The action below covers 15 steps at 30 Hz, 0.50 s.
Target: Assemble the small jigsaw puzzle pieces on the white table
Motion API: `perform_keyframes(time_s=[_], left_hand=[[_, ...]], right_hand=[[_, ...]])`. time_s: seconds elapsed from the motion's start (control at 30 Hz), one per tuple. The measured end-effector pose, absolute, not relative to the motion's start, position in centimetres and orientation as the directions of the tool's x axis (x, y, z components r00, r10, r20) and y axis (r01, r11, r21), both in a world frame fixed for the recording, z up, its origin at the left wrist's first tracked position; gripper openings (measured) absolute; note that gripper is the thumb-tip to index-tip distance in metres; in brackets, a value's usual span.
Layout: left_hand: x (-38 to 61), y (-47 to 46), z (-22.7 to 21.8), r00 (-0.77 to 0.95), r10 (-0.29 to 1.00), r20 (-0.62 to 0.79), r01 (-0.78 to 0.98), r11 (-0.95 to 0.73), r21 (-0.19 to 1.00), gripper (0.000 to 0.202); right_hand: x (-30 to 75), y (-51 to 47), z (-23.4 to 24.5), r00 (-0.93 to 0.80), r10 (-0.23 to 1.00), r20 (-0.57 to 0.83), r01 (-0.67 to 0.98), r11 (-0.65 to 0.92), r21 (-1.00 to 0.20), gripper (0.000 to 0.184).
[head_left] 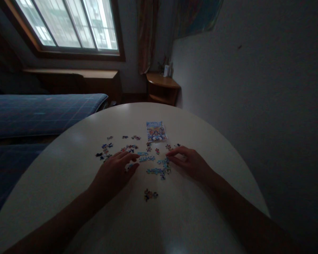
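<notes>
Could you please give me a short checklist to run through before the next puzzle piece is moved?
1. Left hand on a loose piece: ok for touch; grip cannot tell.
2. Right hand at the joined strip: ok, fingertips at its right end.
3. Reference picture visible: ok, flat beyond the pieces.
4. Scattered pieces away from the table edge: ok.
5. Light good enough to read the prints: not ok, dim.
</notes>
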<state>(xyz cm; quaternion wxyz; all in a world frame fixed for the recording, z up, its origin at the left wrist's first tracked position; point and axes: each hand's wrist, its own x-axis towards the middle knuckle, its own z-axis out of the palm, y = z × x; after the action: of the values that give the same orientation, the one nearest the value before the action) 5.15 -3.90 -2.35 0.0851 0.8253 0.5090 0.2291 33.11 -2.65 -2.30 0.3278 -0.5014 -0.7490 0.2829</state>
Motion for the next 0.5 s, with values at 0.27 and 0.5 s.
perform_keyframes(time_s=[0.27, 0.5], left_hand=[[8.6, -5.8, -4.0, 0.334, 0.86, 0.385, 0.555, -0.51, 0.657, 0.031], [9.0, -5.6, -3.7, 0.273, 0.889, 0.369, 0.58, -0.458, 0.674, 0.014]], right_hand=[[29.8, -4.5, -1.4, -0.264, 0.942, 0.205, 0.458, 0.31, -0.833, 0.01], [29.4, -4.6, -1.3, -0.307, 0.936, 0.171, 0.439, 0.299, -0.847, 0.01]])
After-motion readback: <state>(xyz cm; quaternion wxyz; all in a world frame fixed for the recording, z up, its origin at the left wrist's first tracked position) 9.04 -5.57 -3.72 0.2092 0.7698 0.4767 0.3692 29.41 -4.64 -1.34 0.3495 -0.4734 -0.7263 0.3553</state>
